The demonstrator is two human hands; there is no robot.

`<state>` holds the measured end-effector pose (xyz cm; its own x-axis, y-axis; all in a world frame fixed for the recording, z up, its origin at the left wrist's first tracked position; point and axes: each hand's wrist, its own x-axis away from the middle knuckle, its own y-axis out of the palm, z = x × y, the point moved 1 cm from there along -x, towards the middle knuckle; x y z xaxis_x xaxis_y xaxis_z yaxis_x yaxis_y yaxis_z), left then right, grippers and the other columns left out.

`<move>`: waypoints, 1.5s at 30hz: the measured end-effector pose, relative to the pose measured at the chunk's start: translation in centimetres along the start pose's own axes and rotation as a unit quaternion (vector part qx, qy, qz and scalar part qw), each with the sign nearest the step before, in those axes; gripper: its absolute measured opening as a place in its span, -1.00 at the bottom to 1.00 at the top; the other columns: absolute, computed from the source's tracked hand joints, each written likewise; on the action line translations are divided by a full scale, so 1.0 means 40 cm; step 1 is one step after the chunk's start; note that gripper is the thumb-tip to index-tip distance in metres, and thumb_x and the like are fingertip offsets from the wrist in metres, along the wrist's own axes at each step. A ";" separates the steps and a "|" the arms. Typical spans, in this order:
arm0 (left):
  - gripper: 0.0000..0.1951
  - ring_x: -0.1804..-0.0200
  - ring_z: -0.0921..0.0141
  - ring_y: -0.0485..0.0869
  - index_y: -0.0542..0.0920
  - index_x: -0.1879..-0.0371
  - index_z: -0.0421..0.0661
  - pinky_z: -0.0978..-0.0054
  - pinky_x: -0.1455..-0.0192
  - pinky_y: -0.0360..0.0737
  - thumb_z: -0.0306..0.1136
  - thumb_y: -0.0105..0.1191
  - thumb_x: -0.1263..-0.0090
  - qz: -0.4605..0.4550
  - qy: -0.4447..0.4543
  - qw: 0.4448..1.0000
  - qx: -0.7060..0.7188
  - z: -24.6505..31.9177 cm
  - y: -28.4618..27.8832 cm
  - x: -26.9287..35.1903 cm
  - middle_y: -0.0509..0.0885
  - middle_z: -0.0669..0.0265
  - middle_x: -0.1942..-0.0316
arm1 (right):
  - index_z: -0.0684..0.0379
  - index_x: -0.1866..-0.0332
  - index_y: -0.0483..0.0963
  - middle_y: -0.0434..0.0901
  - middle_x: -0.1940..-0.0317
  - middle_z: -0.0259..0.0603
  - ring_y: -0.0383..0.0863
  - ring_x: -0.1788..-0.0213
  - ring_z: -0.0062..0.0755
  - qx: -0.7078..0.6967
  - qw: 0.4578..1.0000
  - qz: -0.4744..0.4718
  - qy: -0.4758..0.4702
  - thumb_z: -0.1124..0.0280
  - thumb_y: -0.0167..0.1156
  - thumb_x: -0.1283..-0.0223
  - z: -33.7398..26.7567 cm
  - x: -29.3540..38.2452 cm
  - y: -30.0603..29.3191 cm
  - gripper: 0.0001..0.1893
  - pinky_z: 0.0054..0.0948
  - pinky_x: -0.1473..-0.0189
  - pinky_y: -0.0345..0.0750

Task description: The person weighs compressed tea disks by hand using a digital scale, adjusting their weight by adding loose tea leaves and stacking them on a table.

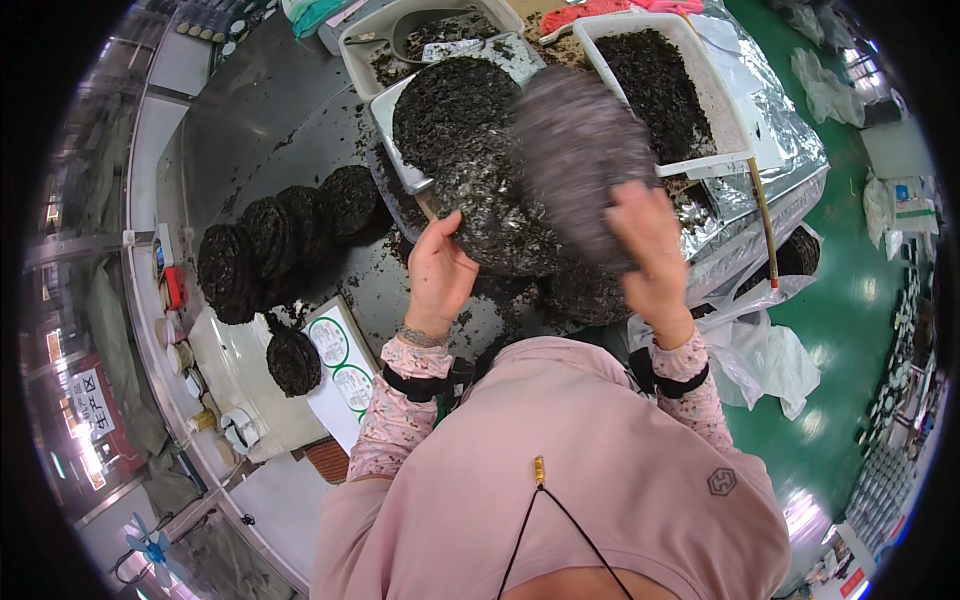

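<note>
My left hand pinches the near left edge of a round, dark cake of dried seaweed-like flakes. In my right hand is another round cake, greyish and blurred by motion. Both cakes are side by side in front of me. Just beyond them a further dark round cake lies on a white tray. Under my hands, near the table's edge, sits another dark round cake, partly hidden.
A white bin of loose dark flakes stands at the back right, another bin at the back left. Several stacked dark round cakes lie on the metal table at left, near a single small one. Plastic bags hang at right.
</note>
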<state>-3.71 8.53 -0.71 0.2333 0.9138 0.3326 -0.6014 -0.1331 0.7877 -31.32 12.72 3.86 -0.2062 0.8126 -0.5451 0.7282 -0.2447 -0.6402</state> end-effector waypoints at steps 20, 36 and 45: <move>-0.59 -0.18 0.43 0.59 0.36 -0.41 -0.17 0.38 -0.24 0.57 -0.33 -0.12 -0.66 -0.030 0.014 0.999 -0.010 0.007 0.087 0.016 0.59 0.35 -0.21 | 0.10 -0.28 0.56 0.51 -0.36 -0.18 0.40 -0.47 -0.07 0.057 0.991 -0.073 -0.097 0.68 0.12 -0.07 -0.007 -0.009 0.110 -0.42 0.10 -0.54 0.15; -0.46 -0.51 0.05 0.30 0.44 -0.37 -0.14 -0.11 -0.58 0.08 -0.55 0.04 -0.34 -0.098 0.382 0.328 -0.858 0.061 -0.089 -0.251 0.41 0.12 -0.43 | 0.11 -0.46 0.35 0.25 -0.52 -0.03 0.18 -0.56 0.03 0.087 0.985 -0.119 0.091 0.44 0.29 -0.28 0.094 0.064 0.143 -0.38 0.04 -0.55 0.12; -0.59 -0.38 0.12 0.50 0.57 -0.19 -0.17 0.02 -0.48 0.32 -0.58 0.07 -0.33 -0.084 0.431 0.474 -0.763 0.027 -0.144 -0.056 0.57 0.13 -0.30 | 0.26 -0.40 0.35 0.40 -0.37 0.13 0.41 -0.36 0.14 0.083 0.966 -0.154 0.193 0.39 0.28 -0.32 0.209 0.312 0.160 -0.43 -0.12 -0.38 0.37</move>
<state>0.05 6.85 -5.43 0.3729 0.7675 -0.5214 -0.6352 -0.1985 -0.7464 -34.72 16.87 -11.56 -0.1135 0.9890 -0.0943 0.5495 -0.0165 -0.8353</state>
